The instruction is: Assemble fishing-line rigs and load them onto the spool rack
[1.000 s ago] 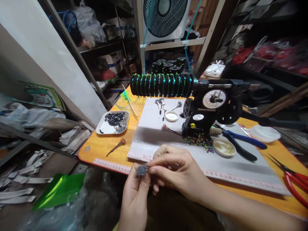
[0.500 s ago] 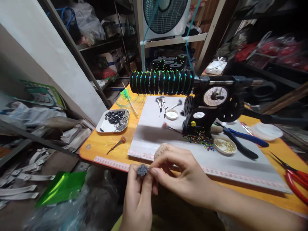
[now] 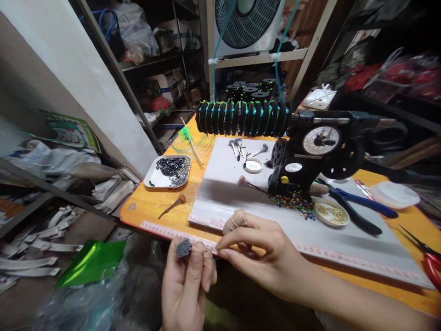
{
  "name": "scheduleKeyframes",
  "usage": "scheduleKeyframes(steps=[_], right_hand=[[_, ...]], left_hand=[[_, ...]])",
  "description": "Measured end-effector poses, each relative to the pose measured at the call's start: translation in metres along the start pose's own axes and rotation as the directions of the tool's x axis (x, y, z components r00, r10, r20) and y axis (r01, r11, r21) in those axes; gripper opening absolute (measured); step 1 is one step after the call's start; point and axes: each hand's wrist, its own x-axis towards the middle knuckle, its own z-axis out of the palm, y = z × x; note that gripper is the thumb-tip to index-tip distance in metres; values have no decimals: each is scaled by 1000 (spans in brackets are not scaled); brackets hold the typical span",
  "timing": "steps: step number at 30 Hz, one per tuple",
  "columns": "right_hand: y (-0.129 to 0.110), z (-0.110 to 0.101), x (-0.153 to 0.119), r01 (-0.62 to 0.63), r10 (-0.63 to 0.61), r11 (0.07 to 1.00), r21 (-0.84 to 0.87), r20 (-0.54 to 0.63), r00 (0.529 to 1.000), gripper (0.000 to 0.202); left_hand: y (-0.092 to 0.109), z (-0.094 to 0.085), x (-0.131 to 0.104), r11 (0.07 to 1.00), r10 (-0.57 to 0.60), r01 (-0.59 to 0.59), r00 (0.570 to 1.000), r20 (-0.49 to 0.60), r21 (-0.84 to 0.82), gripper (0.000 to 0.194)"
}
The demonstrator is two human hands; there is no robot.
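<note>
My left hand [image 3: 188, 276] is closed round a tight bundle of thin stalks with small grey heads [image 3: 183, 248], the heads facing up. Just to its right, my right hand [image 3: 255, 246] pinches thumb against index finger. A very thin strand [image 3: 208, 251] seems to run between the two hands; what is in the right fingertips is too small to make out. A tan, rough-textured piece [image 3: 235, 221] shows behind the right index finger; whether it is worn on a finger I cannot tell. Both hands are at the front edge of the yellow table [image 3: 132, 207].
A black winding device [image 3: 296, 151] with a dial and cord-wrapped spools stands on a grey board [image 3: 217, 184]. Around it are a tray of black pieces [image 3: 147, 177], an orange-headed bundle [image 3: 172, 205], coloured beads [image 3: 292, 205], a dish of gold pieces [image 3: 330, 214], pliers [image 3: 358, 207] and red-handled scissors [image 3: 430, 266].
My left hand has moved left with the bundle, away from the right fingertips, so a gap has opened between them. The whole view has shifted slightly.
</note>
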Motion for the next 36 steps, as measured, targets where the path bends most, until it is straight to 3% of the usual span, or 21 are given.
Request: scheduleKeyframes(steps=[12, 20, 29, 31, 33, 36], right_hand=[[1, -2, -1, 25, -25, 998, -59, -12, 1000, 10], [0, -2, -1, 56, -57, 997, -56, -3, 998, 12], [-2, -2, 1, 90, -91, 996, -20, -69, 993, 13], [-3, -1, 0, 113, -117, 992, -62, -63, 991, 14], [-5, 1, -1, 129, -135, 985, -116, -48, 990, 13], [-6, 1, -4, 123, -126, 980, -155, -11, 992, 12]], left_hand=[[1, 2, 0, 996, -55, 57, 998, 28, -74, 28], [-1, 1, 1, 996, -57, 60, 998, 40, -67, 31], [-10, 2, -2, 990, -142, 142, 990, -3, 11, 31], [-14, 5, -2, 994, -104, 105, 994, -35, 25, 26], [-19, 10, -1, 999, 39, -37, 997, -72, 26, 22], [-20, 15, 3, 966, 237, -246, 965, -115, -74, 23]])
